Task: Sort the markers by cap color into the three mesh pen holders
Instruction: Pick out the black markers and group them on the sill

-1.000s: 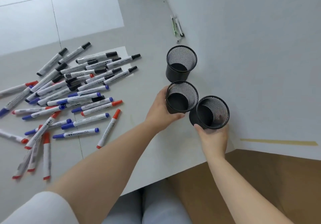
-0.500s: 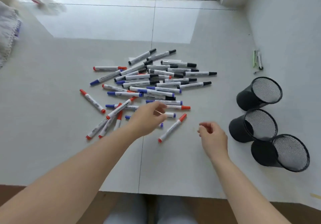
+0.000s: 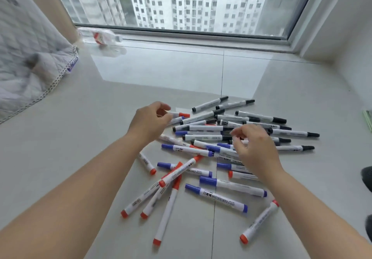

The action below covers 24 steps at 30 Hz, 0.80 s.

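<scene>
Head view — both hands hover over scattered markers [image 3: 216,195].

Both forearms are bare to the frame edge, with no sleeves, rings, watch or bracelets visible.

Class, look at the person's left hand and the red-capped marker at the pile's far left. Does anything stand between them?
Nothing visible does. The left hand hovers right at the red marker, fingers curled towards it.
</scene>
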Motion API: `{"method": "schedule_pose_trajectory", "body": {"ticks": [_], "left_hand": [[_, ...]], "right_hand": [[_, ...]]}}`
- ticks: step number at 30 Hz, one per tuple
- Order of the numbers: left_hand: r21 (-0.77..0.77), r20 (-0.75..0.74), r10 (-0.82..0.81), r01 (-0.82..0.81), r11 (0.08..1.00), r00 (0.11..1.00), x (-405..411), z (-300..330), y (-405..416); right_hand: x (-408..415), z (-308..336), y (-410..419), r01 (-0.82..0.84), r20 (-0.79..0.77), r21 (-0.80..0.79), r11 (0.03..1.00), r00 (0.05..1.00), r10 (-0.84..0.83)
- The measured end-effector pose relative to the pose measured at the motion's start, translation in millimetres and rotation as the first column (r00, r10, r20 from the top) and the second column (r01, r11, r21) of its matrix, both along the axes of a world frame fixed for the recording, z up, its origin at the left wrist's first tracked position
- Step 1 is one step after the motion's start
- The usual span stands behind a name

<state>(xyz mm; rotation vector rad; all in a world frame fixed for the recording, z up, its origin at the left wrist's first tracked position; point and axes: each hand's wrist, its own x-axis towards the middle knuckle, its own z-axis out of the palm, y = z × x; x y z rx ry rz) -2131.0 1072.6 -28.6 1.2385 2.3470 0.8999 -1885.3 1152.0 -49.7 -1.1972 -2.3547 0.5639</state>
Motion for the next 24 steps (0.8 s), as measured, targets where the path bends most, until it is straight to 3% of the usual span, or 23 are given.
{"method": "schedule_pose_trajectory", "body": {"ticks": [3,7,18,24], "left_hand": [[-0.052,-0.075,-0.103,0.099,0.994,0.992,-3,-14,18],[-0.093,-0.148,-0.164,0.151,0.984,0.975,-10,-26,28],[-0.109,-0.205,-0.230,0.211,0.971,0.951,-9,-32,43],[-0.175,-0.282,-0.373,0.335,0.926,0.884,-2,-36,59]], "right_hand": [[-22,-4,22,-0.157,0.158,0.081,0.984,0.977,0.143],[-37,-10,35,-0.248,0.320,0.062,0.967,0.922,0.216],[-56,-10,41,-0.294,0.446,0.081,0.953,0.865,0.229],[-52,-12,32,-0.360,0.509,0.092,0.928,0.818,0.267]]}}
